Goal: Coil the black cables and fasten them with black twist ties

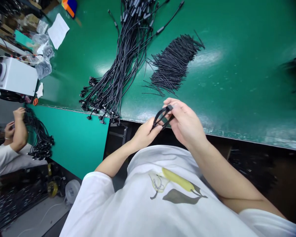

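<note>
My left hand (145,133) and right hand (188,123) pinch opposite ends of the looped cable (159,113); its long axis slants between them.

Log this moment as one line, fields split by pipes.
left hand: holding looped black cable | right hand: holding same cable | cable bundle: on green table | thin black strips: piled beside bundle
</note>
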The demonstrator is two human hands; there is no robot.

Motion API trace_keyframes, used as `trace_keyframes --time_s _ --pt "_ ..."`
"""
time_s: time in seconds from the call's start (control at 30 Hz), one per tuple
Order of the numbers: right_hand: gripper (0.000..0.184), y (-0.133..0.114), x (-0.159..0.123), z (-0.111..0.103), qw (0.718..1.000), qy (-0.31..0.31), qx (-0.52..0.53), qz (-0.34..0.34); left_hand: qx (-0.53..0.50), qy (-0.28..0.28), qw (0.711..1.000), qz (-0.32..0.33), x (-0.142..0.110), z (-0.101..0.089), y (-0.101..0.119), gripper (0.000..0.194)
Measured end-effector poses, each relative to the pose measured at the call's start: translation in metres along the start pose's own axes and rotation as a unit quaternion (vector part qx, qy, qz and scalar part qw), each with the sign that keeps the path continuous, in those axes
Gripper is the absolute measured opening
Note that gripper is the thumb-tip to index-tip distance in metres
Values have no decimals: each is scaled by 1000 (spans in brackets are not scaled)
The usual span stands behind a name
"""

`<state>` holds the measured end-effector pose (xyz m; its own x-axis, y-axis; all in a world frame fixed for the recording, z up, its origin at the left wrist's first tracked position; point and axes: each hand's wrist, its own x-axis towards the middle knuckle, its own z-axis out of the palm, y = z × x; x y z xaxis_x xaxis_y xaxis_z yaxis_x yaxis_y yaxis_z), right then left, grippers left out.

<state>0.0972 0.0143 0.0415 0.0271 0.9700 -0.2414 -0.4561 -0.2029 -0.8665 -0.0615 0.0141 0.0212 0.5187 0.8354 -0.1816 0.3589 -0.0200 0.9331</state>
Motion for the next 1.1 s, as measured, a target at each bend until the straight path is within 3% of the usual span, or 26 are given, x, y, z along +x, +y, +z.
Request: trace_keyframes --time_s 0.13,0.27,0.37,0.47,0.57,0.63,0.73,0.87,0.97,1.1 --pt "54 -9 -1 -3 997 -53 25 57 13 17 1000 -5 1 2 -6 23" --pt "67 -7 -3 -2 997 -60 22 37 61 29 998 10 3 8 -12 29" --pt "62 -3 -2 -3 998 -50 4 27 28 -12 999 23 2 8 -12 29" --pt "57 -4 5 -7 999 -24 -12 33 -69 -59 996 24 -3 7 -12 24" --pt "62 -6 16 -12 996 -40 9 79 -225 -30 974 0 -10 7 -16 31" --pt "66 -6 21 -13 993 -57 29 96 -269 -36 962 -21 -14 6 -16 35" --pt "67 -3 22 -13 991 -75 37 101 -218 -89 971 -40 -16 1 -10 38" --pt "54 3 15 -9 990 -84 23 113 -160 -72 984 -32 -17 0 0 39" --pt "39 9 10 -7 991 -78 26 109 -197 -91 974 -60 -17 8 -4 41" --pt "42 12 7 -7 977 -98 48 182 -242 -153 955 -76 -18 23 -15 32"
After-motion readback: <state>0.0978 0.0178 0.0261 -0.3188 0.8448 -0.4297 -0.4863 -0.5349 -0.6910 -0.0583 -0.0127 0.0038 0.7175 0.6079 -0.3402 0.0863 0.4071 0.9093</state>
